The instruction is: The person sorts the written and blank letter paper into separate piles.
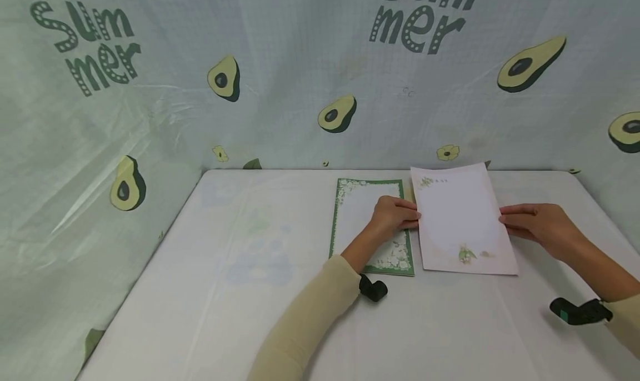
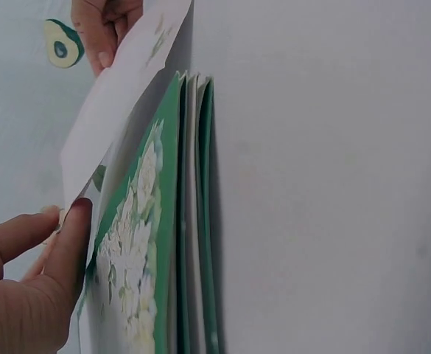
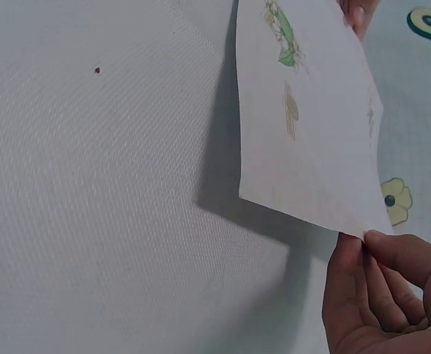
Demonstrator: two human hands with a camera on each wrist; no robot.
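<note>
Leaf-printed paper (image 1: 461,220) is right of centre in the head frame, where we pinch its left edge with our left hand (image 1: 396,217) and its right edge with our right hand (image 1: 540,225); beneath our left wrist lies a green-bordered stack (image 1: 362,209).

A screened-off spot, room type unclear: a pale sheet (image 1: 290,20) printed with avocados (image 1: 223,80) and "Summer" lettering (image 1: 111,63) hangs behind and beside a white bench (image 1: 200,303).
</note>
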